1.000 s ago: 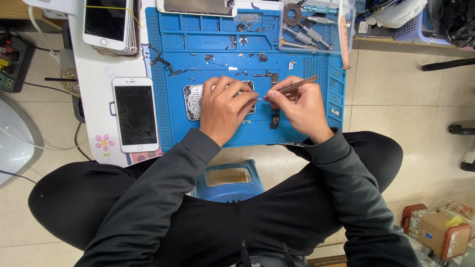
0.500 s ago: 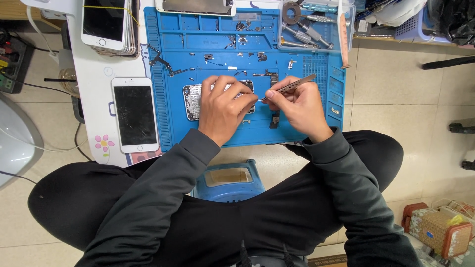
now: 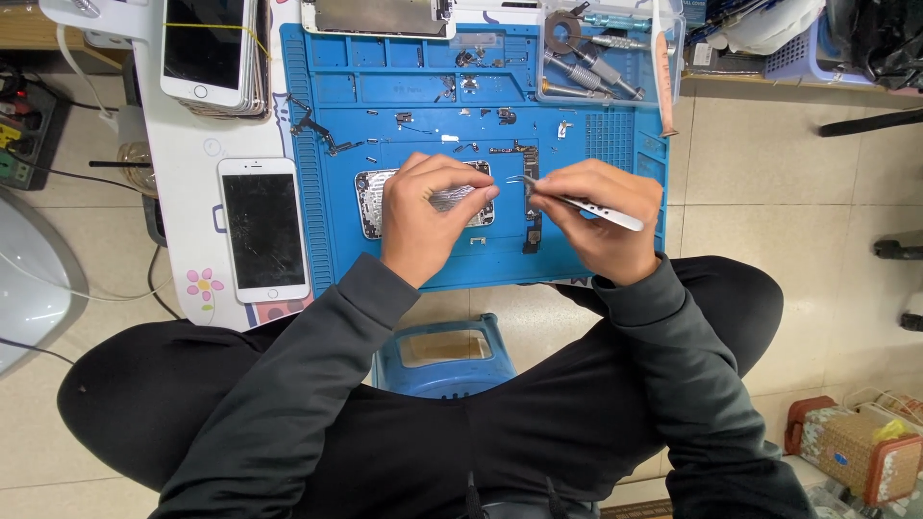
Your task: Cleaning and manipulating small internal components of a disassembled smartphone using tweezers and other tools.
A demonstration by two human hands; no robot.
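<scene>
Under both hands lies a white table (image 3: 183,163), and on it a big blue work mat (image 3: 385,96) with moulded compartments along its far edge. Well to the left of the left hand, a white phone with a dark, scratched screen (image 3: 262,229) lies flat on the table, and farther away on that side sits a stack of white phones (image 3: 210,53). Beyond the right hand, at the mat's far corner, a clear tray of screwdrivers (image 3: 596,58) rests.

The left hand (image 3: 423,226) is curled down on an opened phone body (image 3: 370,204) in the middle of the mat; its fingertips pinch a thin silvery part (image 3: 452,199) at the body's right side, so the hand is closed on it. The right hand (image 3: 601,216), just beside the left, is closed around metal tweezers (image 3: 577,200), whose points reach toward the left fingertips. A narrow dark board (image 3: 532,207) lies on the mat between the two hands. Small screws and brackets (image 3: 461,86) are scattered on the mat beyond both hands.
</scene>
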